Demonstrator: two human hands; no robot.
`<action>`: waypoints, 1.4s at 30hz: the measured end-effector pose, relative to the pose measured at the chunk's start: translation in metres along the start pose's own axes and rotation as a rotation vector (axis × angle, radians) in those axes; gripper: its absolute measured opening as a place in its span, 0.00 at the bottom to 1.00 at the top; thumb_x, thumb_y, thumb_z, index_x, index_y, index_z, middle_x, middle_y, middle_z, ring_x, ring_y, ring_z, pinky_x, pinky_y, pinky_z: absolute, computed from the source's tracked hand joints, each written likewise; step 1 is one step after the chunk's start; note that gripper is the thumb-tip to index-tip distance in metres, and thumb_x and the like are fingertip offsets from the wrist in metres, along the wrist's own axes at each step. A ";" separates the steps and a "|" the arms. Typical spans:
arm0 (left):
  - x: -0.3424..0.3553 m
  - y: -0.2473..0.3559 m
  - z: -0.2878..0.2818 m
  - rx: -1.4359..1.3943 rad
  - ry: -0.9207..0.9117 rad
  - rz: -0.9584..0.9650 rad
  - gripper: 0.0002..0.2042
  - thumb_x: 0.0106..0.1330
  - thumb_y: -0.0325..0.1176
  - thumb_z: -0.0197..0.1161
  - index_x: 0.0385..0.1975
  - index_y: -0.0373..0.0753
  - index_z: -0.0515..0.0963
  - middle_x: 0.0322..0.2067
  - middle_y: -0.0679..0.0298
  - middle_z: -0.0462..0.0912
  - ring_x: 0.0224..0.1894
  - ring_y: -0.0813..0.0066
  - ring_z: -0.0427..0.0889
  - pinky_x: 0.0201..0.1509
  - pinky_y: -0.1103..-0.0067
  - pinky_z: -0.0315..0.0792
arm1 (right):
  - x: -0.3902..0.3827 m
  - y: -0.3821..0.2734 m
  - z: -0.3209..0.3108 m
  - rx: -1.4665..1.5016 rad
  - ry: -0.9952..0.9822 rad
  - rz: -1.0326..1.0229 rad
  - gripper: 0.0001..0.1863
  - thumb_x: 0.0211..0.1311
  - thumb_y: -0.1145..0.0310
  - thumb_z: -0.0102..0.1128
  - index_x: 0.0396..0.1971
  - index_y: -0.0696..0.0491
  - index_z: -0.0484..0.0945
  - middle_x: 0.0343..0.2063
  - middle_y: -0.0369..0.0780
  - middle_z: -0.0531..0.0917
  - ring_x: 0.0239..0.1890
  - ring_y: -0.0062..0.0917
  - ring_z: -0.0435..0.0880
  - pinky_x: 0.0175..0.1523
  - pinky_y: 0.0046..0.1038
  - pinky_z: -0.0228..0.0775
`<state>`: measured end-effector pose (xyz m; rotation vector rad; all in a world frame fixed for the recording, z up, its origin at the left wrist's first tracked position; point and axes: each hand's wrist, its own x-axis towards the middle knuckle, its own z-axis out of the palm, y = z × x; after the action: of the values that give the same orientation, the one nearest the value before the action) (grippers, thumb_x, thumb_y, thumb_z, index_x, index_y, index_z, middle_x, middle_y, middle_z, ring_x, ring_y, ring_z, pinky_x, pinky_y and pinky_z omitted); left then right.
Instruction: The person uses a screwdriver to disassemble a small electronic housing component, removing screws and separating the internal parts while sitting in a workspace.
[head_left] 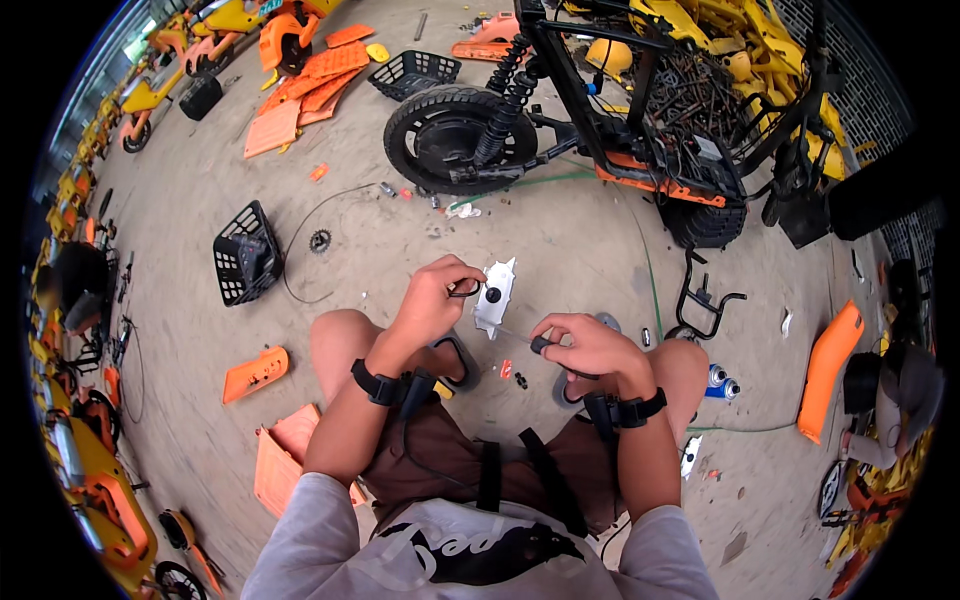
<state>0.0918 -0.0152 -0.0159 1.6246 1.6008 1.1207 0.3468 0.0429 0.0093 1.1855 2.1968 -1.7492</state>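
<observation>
My left hand (436, 298) is closed in a pinch on a short curved black cable (463, 291), its fingertips at the edge of a white plate (499, 275) with jagged edges. At the plate's middle sits a round black part (493, 295). My right hand (592, 347) is closed on what looks like a screwdriver (541, 344) with a dark handle. Its thin shaft points left toward the plate's lower end; whether the tip touches is unclear. Both hands are raised between my knees, over the floor.
Ahead stands a stripped scooter frame (620, 130) with its rear wheel (460, 140). A black basket (248, 255) lies to the left, orange panels (255, 375) nearby. Blue spray cans (720, 383) are by my right knee. A person (895, 400) crouches at the far right, another (80, 285) at the left.
</observation>
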 end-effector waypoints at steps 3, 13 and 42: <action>0.000 0.003 0.000 0.008 0.005 -0.002 0.13 0.56 0.12 0.57 0.35 0.35 0.83 0.30 0.60 0.79 0.31 0.72 0.76 0.35 0.79 0.69 | 0.000 0.003 0.002 -0.196 0.116 0.023 0.17 0.52 0.66 0.57 0.43 0.54 0.79 0.27 0.45 0.84 0.25 0.35 0.84 0.33 0.35 0.75; 0.001 0.003 0.001 0.018 -0.052 0.002 0.13 0.51 0.14 0.58 0.36 0.35 0.83 0.28 0.56 0.78 0.29 0.63 0.78 0.35 0.74 0.72 | 0.038 0.027 0.060 -0.497 0.071 -0.160 0.16 0.55 0.62 0.59 0.42 0.52 0.80 0.38 0.48 0.83 0.44 0.46 0.80 0.50 0.42 0.72; -0.004 0.003 -0.007 0.119 -0.204 0.006 0.17 0.45 0.09 0.51 0.32 0.32 0.80 0.29 0.60 0.75 0.29 0.70 0.76 0.33 0.78 0.70 | 0.001 -0.007 0.002 0.016 0.100 0.087 0.16 0.56 0.69 0.54 0.44 0.55 0.78 0.25 0.47 0.83 0.24 0.40 0.82 0.32 0.37 0.74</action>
<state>0.0878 -0.0204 -0.0108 1.7597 1.5542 0.8466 0.3414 0.0415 0.0134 1.3787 2.1524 -1.7132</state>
